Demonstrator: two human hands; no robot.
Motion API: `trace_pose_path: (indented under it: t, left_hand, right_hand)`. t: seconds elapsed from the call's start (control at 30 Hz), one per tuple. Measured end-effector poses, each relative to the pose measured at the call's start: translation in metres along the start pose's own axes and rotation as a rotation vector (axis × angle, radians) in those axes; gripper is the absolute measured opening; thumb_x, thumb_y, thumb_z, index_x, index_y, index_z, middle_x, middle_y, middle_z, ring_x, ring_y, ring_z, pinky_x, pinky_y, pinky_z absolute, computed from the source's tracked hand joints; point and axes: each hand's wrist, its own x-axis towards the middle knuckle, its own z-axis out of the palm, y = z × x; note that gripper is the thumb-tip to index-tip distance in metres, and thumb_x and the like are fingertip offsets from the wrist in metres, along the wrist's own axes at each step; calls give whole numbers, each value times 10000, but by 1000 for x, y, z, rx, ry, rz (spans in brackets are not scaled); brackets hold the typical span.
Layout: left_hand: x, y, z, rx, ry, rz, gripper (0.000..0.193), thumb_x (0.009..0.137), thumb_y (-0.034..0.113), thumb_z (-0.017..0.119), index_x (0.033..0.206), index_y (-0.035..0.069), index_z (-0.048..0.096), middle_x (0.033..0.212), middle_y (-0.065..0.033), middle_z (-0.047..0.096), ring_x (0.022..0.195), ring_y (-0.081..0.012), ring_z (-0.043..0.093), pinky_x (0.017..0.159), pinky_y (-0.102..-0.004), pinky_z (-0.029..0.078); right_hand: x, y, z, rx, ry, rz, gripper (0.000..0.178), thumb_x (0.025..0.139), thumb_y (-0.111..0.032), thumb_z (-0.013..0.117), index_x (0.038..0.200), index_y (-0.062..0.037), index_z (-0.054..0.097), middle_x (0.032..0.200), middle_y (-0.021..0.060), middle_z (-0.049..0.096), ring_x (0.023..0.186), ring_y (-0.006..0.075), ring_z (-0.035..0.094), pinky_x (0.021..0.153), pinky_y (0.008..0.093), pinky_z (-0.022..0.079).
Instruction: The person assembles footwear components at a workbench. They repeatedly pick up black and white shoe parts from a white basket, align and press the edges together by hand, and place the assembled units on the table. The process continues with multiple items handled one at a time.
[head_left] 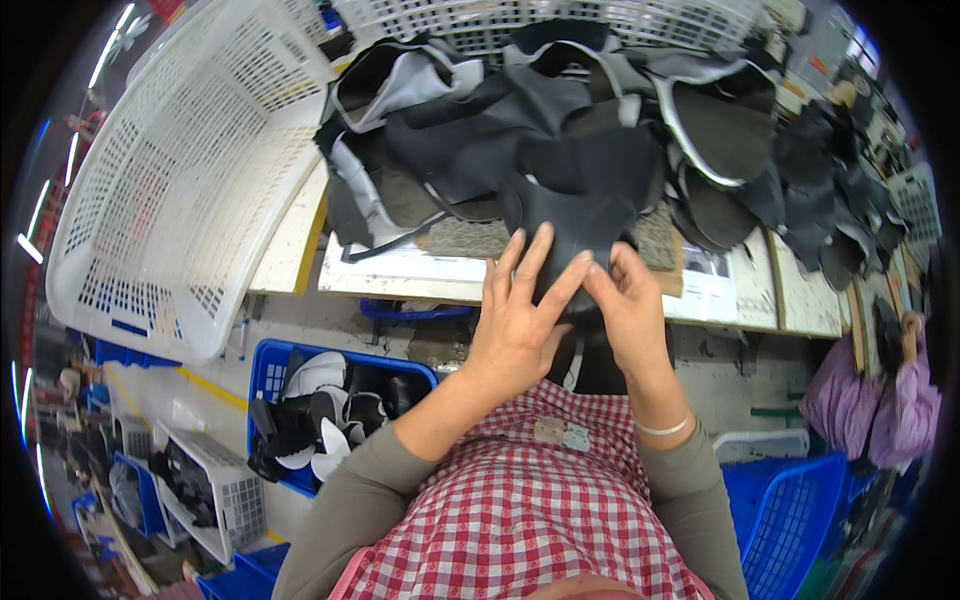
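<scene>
A black leather shoe upper (585,200) lies at the front edge of the worktable, its near end bending over the edge. My left hand (515,320) has its long fingers spread on top of this near end, with the thumb low beside the edge, and grips it. My right hand (630,305) pinches the same end from the right, thumb and forefinger close to the left forefinger. Part of the upper under my fingers is hidden. Several more black uppers with pale grey linings (410,85) lie in a heap just beyond it.
A large white plastic basket (190,180) leans at the left of the worktable (755,290). A blue crate (265,375) of black and white pieces stands on the floor at left. Another blue crate (790,530) is at lower right. Another person's purple sleeve (845,395) shows at right.
</scene>
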Motion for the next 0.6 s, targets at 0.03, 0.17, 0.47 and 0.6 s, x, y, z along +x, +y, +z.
trace_pose_path:
  t: [0.03,0.17,0.47,0.6]
  left_hand:
    - [-7,-18,8,7,103,-55,871,725,-71,731,1522,178,484,1627,-213,309,1429,-503,367,1132,-625,372]
    - [-34,-92,-25,-40,266,-164,773,701,-190,624,1416,105,622,1393,-224,623,1251,-345,648,1058,-390,528]
    - [-11,-207,-259,629,749,-402,413,1005,10,563,1409,65,624,1371,-172,662,1266,-262,632,1075,-378,460]
    - [58,-218,-203,783,502,-85,487,934,110,706,1407,101,590,1341,-181,626,1209,-352,612,1024,-403,481]
  right_hand:
    - [-4,1,6,-58,-110,2,119,975,-102,680,954,-3,616,794,-41,575,755,18,498,630,222,414]
    - [-13,-11,2,-178,-557,13,215,970,-90,687,1153,21,669,889,53,723,842,113,691,758,257,551]
    - [-1,19,-33,-102,-455,208,165,996,-95,671,1062,48,722,903,111,758,851,170,747,765,295,596]
    - [-13,54,-5,-54,-533,309,150,999,-90,669,1065,33,725,929,109,758,853,157,738,771,281,588]
